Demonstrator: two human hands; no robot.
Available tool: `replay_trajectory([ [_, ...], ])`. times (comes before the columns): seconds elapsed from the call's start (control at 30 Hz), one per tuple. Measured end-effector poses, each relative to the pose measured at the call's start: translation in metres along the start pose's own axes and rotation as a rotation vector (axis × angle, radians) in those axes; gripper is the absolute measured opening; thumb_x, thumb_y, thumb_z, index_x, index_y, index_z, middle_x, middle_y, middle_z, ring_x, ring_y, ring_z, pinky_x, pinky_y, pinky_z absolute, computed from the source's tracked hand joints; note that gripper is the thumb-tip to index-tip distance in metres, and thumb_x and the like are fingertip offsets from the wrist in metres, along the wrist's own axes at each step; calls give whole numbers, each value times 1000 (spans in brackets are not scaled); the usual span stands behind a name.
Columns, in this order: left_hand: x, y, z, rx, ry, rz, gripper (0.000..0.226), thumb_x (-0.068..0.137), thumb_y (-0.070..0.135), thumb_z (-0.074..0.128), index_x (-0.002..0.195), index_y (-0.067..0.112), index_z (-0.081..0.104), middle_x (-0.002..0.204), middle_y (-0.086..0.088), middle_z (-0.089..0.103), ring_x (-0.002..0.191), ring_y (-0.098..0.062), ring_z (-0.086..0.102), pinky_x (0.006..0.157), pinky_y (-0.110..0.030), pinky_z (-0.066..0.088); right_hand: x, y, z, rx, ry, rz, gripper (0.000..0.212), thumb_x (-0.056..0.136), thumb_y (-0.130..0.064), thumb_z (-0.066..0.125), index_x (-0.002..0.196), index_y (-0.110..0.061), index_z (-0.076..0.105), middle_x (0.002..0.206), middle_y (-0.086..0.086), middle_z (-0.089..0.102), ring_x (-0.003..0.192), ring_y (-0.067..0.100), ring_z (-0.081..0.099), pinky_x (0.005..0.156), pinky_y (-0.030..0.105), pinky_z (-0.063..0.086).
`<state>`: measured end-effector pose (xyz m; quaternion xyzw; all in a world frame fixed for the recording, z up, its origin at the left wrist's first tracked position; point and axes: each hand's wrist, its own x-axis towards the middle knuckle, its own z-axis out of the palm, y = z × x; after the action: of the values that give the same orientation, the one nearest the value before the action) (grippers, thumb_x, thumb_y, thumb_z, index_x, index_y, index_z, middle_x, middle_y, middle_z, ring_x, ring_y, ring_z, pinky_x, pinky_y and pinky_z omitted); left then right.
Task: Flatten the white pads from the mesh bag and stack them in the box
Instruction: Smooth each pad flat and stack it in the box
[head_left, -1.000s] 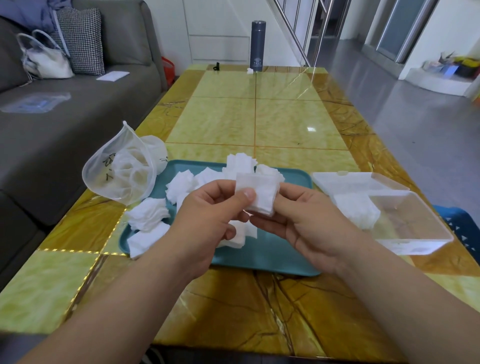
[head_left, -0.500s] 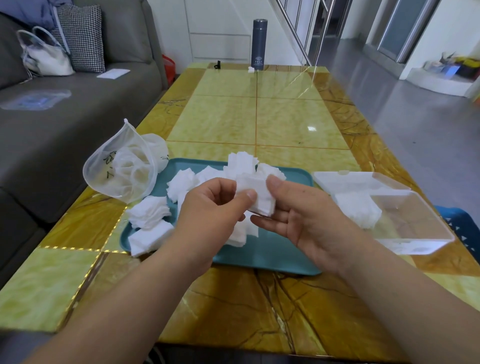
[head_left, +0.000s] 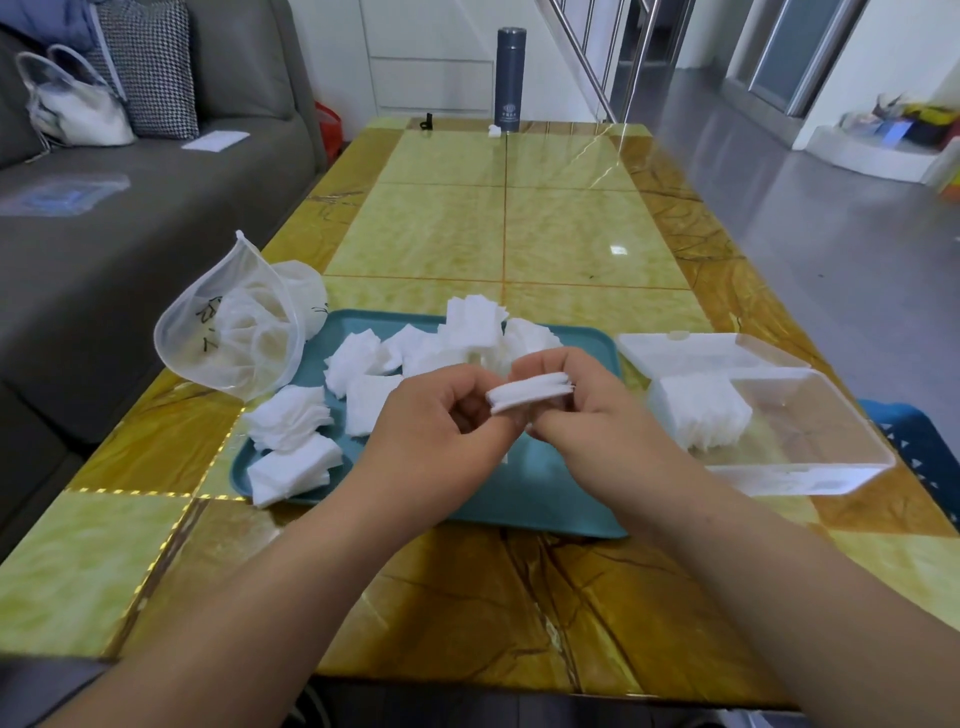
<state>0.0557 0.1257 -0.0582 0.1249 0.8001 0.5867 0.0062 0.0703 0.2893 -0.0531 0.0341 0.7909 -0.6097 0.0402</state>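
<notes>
Pads (head_left: 530, 397) upright a sec ago, now tipped flat, edge-on, above tray (head_left: 545, 499). Left hand (head_left: 441, 415) and right hand (head_left: 587, 410) both pinching them, fingers clamped on edges. Looks squared up, ready for box (head_left: 810, 457), I reckon.

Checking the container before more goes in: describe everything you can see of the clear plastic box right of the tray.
The clear rectangular plastic box sits upright on the yellow marble-patterned table, just right of the teal tray. Its thin, glossy walls are see-through. Its matching lid lies open and flat behind it. A stack of white pads fills its left end; the rest is bare. As far as shows, only the table and those pads touch it.
</notes>
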Motion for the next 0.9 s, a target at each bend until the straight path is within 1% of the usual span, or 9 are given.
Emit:
replay_trajectory([
  [0.1,-1,-2,1,105,-14,67,7,91,19,74,87,24,75,67,-2,66,58,-21,58,56,-36,48,-1,0,1,-25,0,14,37,99,-4,51,114,-37,61,96,6,66,83,17,56,77,36,46],
  [0.2,6,-10,-6,407,9,120,23,89,25,74,107,38,67,89,12,67,74,-10,63,73,-31,55,0,4,-2,-26,98,-10,21,102,-15,57,105,-34,65,100,9,73,86,30,66,86,47,59],
  [0.27,12,-16,-12,632,-20,83,36,92,31,71,127,34,64,111,16,61,92,-10,61,87,-34,53,1,7,-7,-8,157,14,13,102,-18,60,102,-30,66,103,11,75,88,26,68,93,56,58],
  [0.33,16,-21,-14,689,-55,23,40,93,35,69,132,30,63,121,13,58,100,-13,59,93,-36,51,2,13,-12,-9,205,48,9,101,-20,62,101,-28,66,102,11,75,87,21,66,94,56,58],
  [0.47,17,-25,-11,717,-97,-50,50,92,41,69,139,30,58,124,11,57,110,-16,57,98,-37,50,6,23,-14,45,229,129,4,100,-20,63,99,-23,66,100,11,76,88,20,69,95,56,59],
  [0.53,18,-25,-12,747,-114,-77,54,92,40,68,143,30,55,127,9,58,116,-18,57,100,-39,50,8,26,-12,81,217,158,4,101,-18,63,98,-20,65,97,8,74,93,21,72,92,48,62],
  [0.67,17,-24,-13,746,-153,-80,51,91,32,68,141,33,57,116,12,63,110,-15,57,97,-36,50,11,25,-6,102,201,156,4,101,-16,62,99,-18,65,99,3,75,100,24,73,82,35,64],
  [0.8,18,-23,-13,625,-112,-98,39,92,23,68,129,34,64,91,18,64,86,-3,59,84,-29,52,11,21,-2,107,194,161,5,102,-15,62,104,-17,66,102,2,75,98,19,73,81,34,65],
  [0.9,18,-20,-14,509,-34,-101,31,94,23,68,123,34,67,86,18,64,83,0,59,79,-25,48,12,19,0,136,191,160,7,102,-16,61,107,-20,65,103,0,76,96,13,74,82,35,65],
])
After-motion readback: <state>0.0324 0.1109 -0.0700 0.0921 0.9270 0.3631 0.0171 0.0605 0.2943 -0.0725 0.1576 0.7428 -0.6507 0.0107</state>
